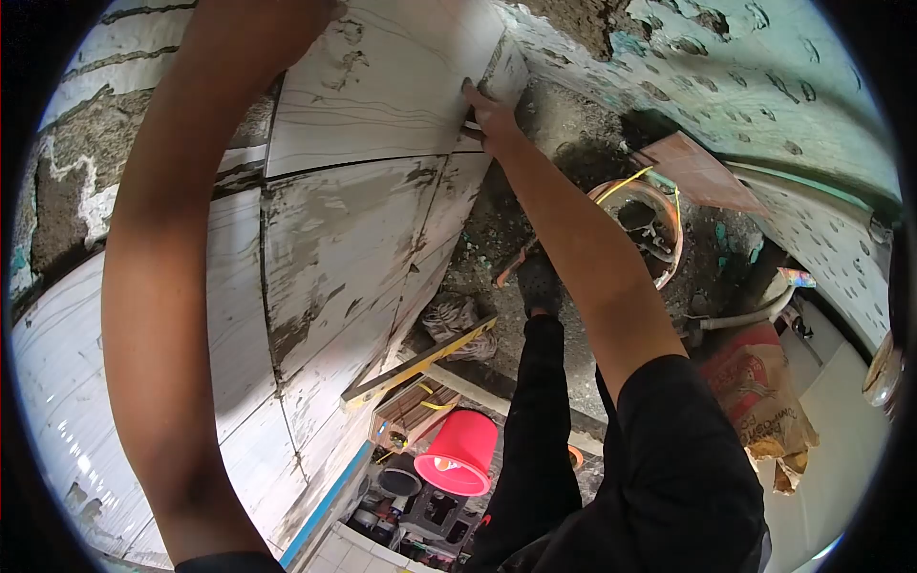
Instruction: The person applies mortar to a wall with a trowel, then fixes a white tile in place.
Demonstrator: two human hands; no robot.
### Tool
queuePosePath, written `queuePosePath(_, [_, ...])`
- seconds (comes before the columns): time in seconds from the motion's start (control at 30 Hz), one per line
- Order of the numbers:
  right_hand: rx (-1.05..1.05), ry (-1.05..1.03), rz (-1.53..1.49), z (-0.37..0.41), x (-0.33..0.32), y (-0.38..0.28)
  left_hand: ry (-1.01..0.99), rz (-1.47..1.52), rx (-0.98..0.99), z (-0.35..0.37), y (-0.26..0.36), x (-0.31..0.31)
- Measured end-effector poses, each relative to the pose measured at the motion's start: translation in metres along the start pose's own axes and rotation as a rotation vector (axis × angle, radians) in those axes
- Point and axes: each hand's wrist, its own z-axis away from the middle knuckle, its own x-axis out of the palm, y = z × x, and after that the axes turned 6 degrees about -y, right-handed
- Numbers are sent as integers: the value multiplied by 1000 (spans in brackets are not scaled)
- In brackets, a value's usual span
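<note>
A white wall tile [382, 86] with thin grey wavy lines sits in the upper row of the tiled wall, with some mortar smears on its face. My right hand [491, 118] rests at its right edge, fingers stretched and apart against the surface. At the top of the view, my left hand [320, 11] is beside the tile's upper left, mostly cut off by the frame, so its fingers are hidden. Below lies another tile [344, 248] streaked with grey mortar, a dark joint running between the two.
A round bucket [680, 224] with tools inside stands on the rough floor near a brown tile [702, 172]. A yellow spirit level [420, 363] leans by the wall. There is a pink bucket [478, 435] below, and a torn paper sack [764, 392] at right.
</note>
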Motion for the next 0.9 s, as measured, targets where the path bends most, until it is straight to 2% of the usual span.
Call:
queuePosePath(0.33, [9,-25,-61,-3,0,-1,39,10,-8,3,6,0])
queuePosePath(0.5, [46,3,22,3,4,-10,10,23,-30,1,6,-1])
queuePosePath(0.63, [39,39,71,5,6,-15,63,16,-42,1,7,2])
queuePosePath(0.8, [41,-11,38,2,4,-13,0,65,-92,-2,16,-7])
queuePosePath(0.9, [50,-23,58,3,2,-15,52,22,-83,-2,14,1])
